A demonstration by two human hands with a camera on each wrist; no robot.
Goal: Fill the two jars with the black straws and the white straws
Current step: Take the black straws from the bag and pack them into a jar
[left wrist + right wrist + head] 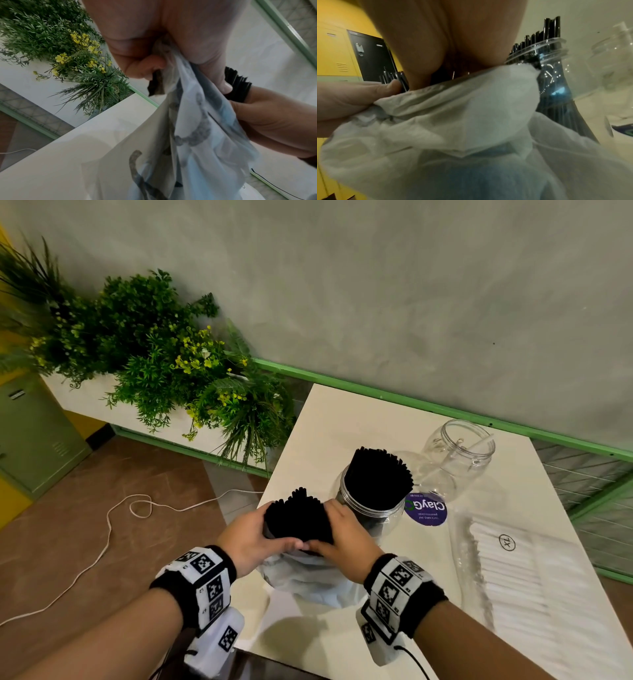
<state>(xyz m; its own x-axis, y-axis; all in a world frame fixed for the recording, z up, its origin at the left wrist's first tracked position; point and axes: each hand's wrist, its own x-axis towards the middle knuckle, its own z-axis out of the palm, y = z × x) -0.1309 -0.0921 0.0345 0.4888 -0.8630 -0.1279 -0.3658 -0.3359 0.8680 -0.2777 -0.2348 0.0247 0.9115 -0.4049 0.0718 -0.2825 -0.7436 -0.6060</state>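
Note:
An upright bundle of black straws sticks out of a thin whitish plastic bag near the table's front left. My left hand grips the bundle and bag from the left, and my right hand grips them from the right. In the left wrist view the bag hangs below my fingers with straw ends showing. Just behind stands a clear jar packed with black straws. A second clear jar is further back and holds almost nothing. White straws lie in a clear pack at the right.
A purple round lid lies on the white table beside the jars. Green plants fill a planter left of the table. A white cable runs over the brown floor. A green rail borders the table at the wall.

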